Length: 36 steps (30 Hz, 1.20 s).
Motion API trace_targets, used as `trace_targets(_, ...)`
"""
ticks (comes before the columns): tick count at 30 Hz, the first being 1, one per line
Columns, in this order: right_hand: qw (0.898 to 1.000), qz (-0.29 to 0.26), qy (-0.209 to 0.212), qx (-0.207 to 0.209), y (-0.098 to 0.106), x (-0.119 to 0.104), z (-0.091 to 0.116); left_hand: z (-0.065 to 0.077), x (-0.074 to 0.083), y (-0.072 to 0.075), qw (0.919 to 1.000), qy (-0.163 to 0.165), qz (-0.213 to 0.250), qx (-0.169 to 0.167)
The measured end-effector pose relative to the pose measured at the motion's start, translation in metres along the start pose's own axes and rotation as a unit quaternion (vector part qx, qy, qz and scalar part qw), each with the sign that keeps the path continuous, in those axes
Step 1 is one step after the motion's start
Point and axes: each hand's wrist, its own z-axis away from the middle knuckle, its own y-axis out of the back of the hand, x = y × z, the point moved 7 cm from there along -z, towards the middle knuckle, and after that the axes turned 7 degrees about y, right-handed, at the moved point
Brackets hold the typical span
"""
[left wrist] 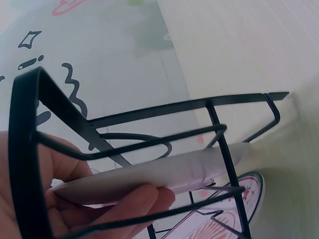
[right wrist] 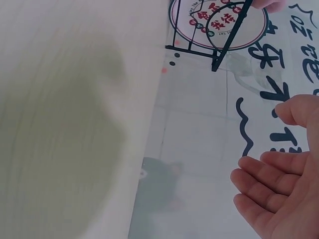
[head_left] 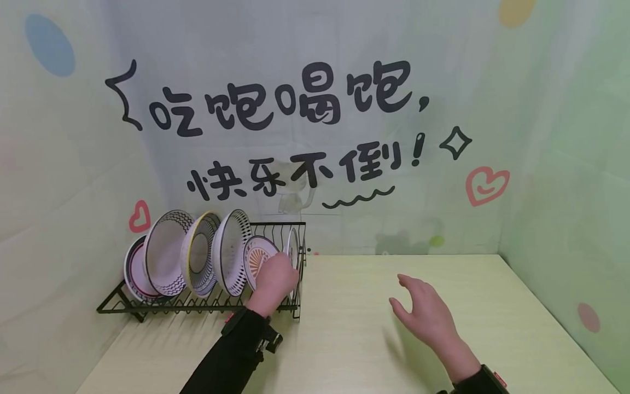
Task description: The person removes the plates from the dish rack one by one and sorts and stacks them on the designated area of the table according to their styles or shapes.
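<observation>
My left hand (head_left: 275, 278) is at the right end of the black wire dish rack (head_left: 211, 307). In the left wrist view its thumb and fingers pinch the edge of a white plate (left wrist: 149, 174) standing in the end slot. Red lettering and a dark rim show on this plate (right wrist: 192, 22) in the right wrist view. Just left of it in the rack leans a small plate with an orange fan pattern (head_left: 256, 256). My right hand (head_left: 429, 312) hovers over the table to the right, holding nothing, with thumb and fingers apart.
Further left in the rack stand a bowl with a black dash pattern (head_left: 231, 254), a yellow-rimmed bowl (head_left: 199, 254), a zigzag-patterned bowl (head_left: 167, 254) and a red-ringed plate (head_left: 135, 273). A printed cloth wall (head_left: 344, 44) bounds the pale wooden table (head_left: 354, 339).
</observation>
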Motion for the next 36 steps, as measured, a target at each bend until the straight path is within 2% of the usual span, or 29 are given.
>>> trace_targets(10,1.000,0.003,0.020,0.009,0.008,-0.004,-0.011,0.000,-0.002,-0.001,0.9997,0.019,0.013,-0.001)
trace_targets(18,0.999,0.004,0.029,0.016,0.011,-0.006,-0.013,0.000,-0.001,-0.001,0.9996,0.022,0.018,0.009)
trace_targets(25,0.999,0.002,0.029,0.018,0.011,-0.007,-0.013,0.003,0.001,0.002,0.9985,0.007,0.001,0.055)
trace_targets(29,1.000,0.000,0.024,0.013,0.009,-0.006,-0.013,0.005,0.001,0.004,0.9978,0.008,-0.006,0.066)
trace_targets(36,1.000,0.002,0.027,0.014,0.010,-0.008,-0.015,0.011,0.006,0.019,0.9956,0.013,-0.003,0.093)
